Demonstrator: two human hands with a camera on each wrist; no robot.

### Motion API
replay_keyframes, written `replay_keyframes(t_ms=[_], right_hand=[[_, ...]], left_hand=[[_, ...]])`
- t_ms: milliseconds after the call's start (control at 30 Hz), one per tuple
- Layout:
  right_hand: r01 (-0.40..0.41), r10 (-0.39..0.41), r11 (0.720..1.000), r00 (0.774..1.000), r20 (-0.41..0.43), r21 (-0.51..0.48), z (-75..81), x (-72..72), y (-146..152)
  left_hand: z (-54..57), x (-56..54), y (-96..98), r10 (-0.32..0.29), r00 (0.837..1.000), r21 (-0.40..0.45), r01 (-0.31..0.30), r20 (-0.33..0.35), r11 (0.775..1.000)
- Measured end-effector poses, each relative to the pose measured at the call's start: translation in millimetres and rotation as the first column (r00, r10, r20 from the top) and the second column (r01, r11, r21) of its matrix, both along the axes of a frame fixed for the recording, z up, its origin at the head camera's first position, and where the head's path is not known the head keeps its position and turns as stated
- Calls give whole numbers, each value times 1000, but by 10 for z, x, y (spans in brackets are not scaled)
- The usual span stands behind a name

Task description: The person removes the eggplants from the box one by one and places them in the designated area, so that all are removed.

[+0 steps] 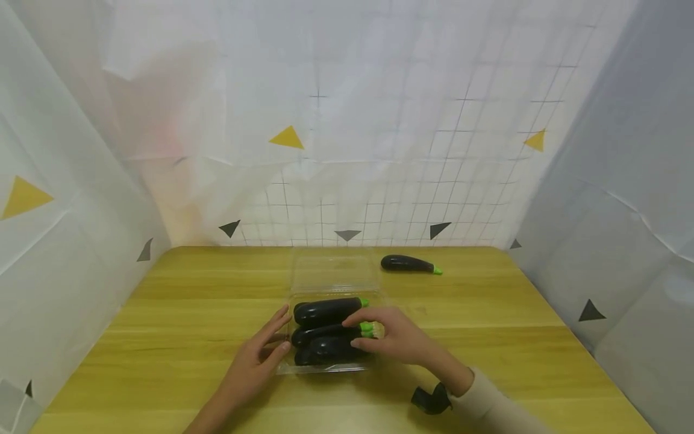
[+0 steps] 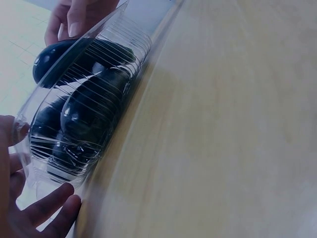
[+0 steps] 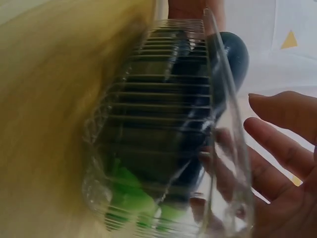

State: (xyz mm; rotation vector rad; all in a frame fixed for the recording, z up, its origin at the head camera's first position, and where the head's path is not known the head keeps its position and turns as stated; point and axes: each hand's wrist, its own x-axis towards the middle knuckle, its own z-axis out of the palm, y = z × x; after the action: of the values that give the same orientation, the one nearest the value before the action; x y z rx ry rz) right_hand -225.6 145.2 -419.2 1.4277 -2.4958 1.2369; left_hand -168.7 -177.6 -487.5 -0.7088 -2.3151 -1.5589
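A clear plastic clamshell box [image 1: 320, 369] holds several dark eggplants, their green stems to the right. One eggplant [image 1: 328, 311] lies along the far side, higher than the box rim in the wrist views. My left hand [image 1: 252, 360] is at the box's left wall, thumb near the rim and fingertips at the side in the left wrist view [image 2: 42, 210]. Over the stem end is my right hand [image 1: 394, 335], its thumb and fingers spread apart above the eggplants. In the right wrist view nothing is between those fingers [image 3: 285, 148].
The box's transparent lid [image 1: 334, 271] lies folded back behind it. Another eggplant [image 1: 408, 263] rests on the wooden table [image 1: 217, 289] at the back right. White sheets [image 1: 379, 120] with triangle markers enclose the back and sides. A black curved piece [image 1: 431, 399] is beside the right wrist.
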Motion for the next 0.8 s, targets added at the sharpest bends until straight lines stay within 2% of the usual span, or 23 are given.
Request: replay_keyframes(t_ms=[533, 800], right_hand=[[-57, 54, 996, 998, 44, 66, -65, 5, -30], [-81, 74, 991, 995, 70, 103, -64, 13, -40]], left_hand=[[26, 20, 8, 11, 1000, -11, -10, 28, 1000], [24, 21, 10, 9, 1000, -11, -9, 14, 1000]])
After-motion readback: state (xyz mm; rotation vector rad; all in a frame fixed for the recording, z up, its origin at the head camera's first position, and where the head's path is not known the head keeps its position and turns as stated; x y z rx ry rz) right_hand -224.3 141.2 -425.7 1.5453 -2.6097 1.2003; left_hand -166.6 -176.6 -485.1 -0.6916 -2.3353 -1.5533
